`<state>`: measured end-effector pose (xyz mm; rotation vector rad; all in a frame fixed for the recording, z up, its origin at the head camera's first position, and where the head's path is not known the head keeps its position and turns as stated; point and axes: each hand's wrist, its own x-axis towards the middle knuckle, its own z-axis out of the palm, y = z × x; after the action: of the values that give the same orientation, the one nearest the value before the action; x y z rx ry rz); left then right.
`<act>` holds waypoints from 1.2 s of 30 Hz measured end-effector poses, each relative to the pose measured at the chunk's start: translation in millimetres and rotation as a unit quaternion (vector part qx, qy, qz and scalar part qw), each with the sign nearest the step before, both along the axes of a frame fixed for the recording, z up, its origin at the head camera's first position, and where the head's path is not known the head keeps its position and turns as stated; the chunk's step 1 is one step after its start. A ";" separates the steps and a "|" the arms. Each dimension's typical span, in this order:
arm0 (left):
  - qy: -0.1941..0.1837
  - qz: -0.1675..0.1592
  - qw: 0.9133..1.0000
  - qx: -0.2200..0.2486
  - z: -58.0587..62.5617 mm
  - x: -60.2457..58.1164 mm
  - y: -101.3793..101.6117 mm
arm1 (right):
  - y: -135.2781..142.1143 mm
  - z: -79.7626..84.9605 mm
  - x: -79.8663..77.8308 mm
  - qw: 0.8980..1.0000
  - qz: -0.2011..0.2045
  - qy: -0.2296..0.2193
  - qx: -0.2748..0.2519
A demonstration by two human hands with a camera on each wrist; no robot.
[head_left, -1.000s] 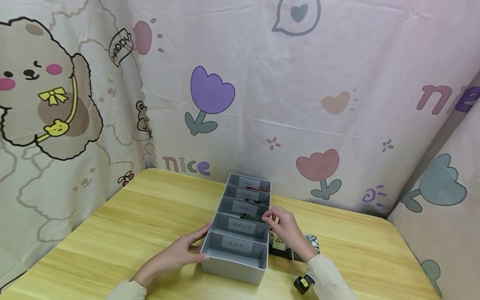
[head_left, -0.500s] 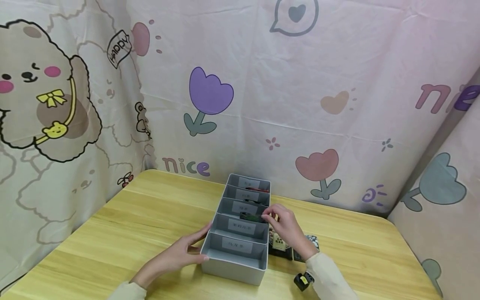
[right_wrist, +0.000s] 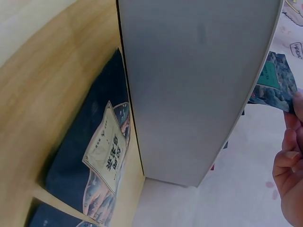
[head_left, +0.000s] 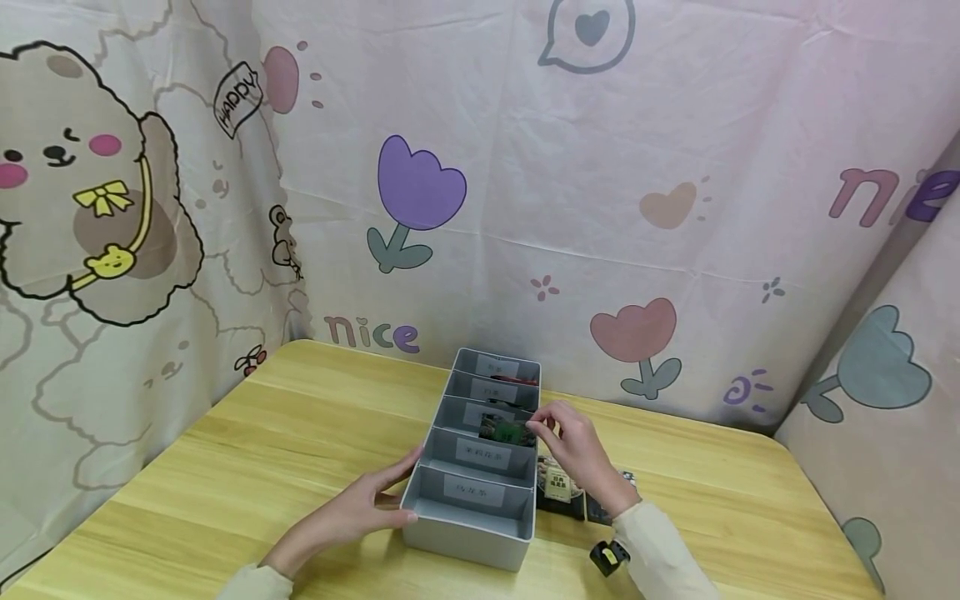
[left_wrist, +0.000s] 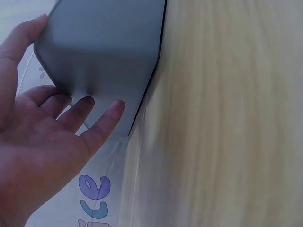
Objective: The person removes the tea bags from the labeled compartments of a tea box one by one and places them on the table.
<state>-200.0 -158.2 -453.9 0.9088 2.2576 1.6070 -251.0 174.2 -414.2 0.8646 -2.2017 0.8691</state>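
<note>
A long grey divided box [head_left: 465, 537] with paper labels inside stands on the table. My left hand [head_left: 367, 500] rests against its left side near the front corner, thumb at the front rim. In the left wrist view the fingertips [left_wrist: 116, 109] lie along the grey wall. My right hand [head_left: 570, 446] pinches the right edge of a dark tea sachet [head_left: 504, 430] with a green panel, over the middle compartment. The right wrist view shows the sachet [right_wrist: 273, 80] standing up past the box's rim.
A red-edged packet [head_left: 516, 379] and a dark packet [head_left: 510, 403] sit in the two back compartments. Right of the box, dark patterned packets [head_left: 561, 492] lie on the wooden table [head_left: 322, 417]. A printed curtain [head_left: 510, 250] hangs behind.
My right hand has risen slightly with the sachet, and more of its green front shows above the divider. My left hand and the box have stayed in place.
</note>
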 end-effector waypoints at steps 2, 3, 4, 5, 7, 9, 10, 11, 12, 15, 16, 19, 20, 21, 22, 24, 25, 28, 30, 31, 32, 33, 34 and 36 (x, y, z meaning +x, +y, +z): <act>0.002 -0.001 1.000 0.000 -0.4 -0.2 -0.1 | 0.2 1.4 0.1 1.000 -0.001 0.005 0.000; 0.003 -0.001 1.000 0.000 -0.6 -0.3 -0.2 | 0.3 2.1 0.1 1.000 -0.002 0.006 0.000; 0.005 -0.002 1.000 -0.001 -0.9 -0.5 -0.3 | 0.5 3.1 0.3 1.000 -0.002 0.007 0.000; 0.007 -0.002 1.000 -0.003 -1.1 -0.5 -0.4 | 0.6 3.9 0.4 1.000 -0.002 0.007 -0.001; 0.010 -0.002 1.000 -0.007 -1.6 -0.6 -0.9 | 0.8 5.5 0.1 1.000 -0.001 0.007 0.000; 0.013 -0.003 1.000 -0.009 -1.9 -0.5 -1.4 | 0.9 7.1 0.0 1.000 0.000 0.004 -0.001; 0.014 -0.003 1.000 -0.009 -2.1 -0.5 -1.5 | 1.0 8.0 0.1 1.000 0.001 0.002 -0.002; 0.015 -0.003 1.000 -0.010 -2.2 -0.5 -1.6 | 1.1 8.9 0.0 1.000 0.002 0.002 -0.003; 0.016 -0.004 1.000 -0.010 -2.3 -0.4 -1.6 | 1.3 9.8 -0.1 1.000 0.003 0.003 -0.006; 0.016 -0.004 1.000 -0.012 -2.2 -0.5 -1.4 | 3.0 13.2 -0.4 1.000 0.000 0.007 -0.020; 0.015 -0.003 1.000 -0.012 -2.1 -0.5 -1.3 | 3.7 14.6 -0.5 1.000 -0.002 0.010 -0.026; 0.011 -0.003 1.000 -0.013 -1.6 -0.6 -1.2 | 5.8 20.2 0.5 0.999 -0.012 0.012 -0.043; 0.010 -0.003 1.000 -0.014 -1.3 -0.4 -1.1 | 6.4 22.4 1.2 0.999 -0.015 0.011 -0.046; 0.009 -0.002 1.000 -0.015 -1.1 -0.4 -1.1 | 6.9 24.4 1.9 0.999 -0.017 0.010 -0.048; 0.008 -0.002 1.000 -0.015 -1.1 -0.3 -1.1 | 7.4 26.5 3.0 0.999 -0.021 0.007 -0.049; 0.006 -0.001 1.000 -0.015 -1.3 -0.2 -0.9 | 8.3 29.4 4.3 0.998 -0.024 0.002 -0.052; 0.005 -0.001 1.000 -0.014 -1.3 -0.2 -0.8 | 8.5 30.3 4.8 0.998 -0.026 -0.001 -0.054; 0.002 -0.002 1.000 -0.012 -1.7 -0.1 -1.1 | 8.2 32.2 5.4 0.998 -0.031 -0.009 -0.063; 0.002 -0.001 1.000 -0.012 -1.6 0.0 -1.0 | 7.2 32.8 5.6 0.997 -0.033 -0.014 -0.071; 0.002 -0.001 1.000 -0.013 -1.5 0.2 -1.0 | 6.6 33.2 6.0 0.996 -0.035 -0.017 -0.075; 0.002 0.000 1.000 -0.013 -1.4 0.3 -0.9 | 5.9 33.5 6.3 0.996 -0.037 -0.021 -0.080; 0.002 0.000 1.000 -0.014 -1.3 0.4 -0.8 | 5.2 33.8 6.6 0.995 -0.040 -0.026 -0.084; 0.001 0.001 1.000 -0.014 -1.2 0.5 -0.7 | 4.5 33.8 7.1 0.995 -0.043 -0.033 -0.089; 0.001 -0.001 1.000 -0.014 -1.1 0.6 -0.5 | 3.5 34.1 8.4 0.993 -0.049 -0.046 -0.099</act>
<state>-199.5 -158.7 -455.0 0.9057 2.2737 1.5711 -242.6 177.7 -380.1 0.6283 -2.1706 1.0779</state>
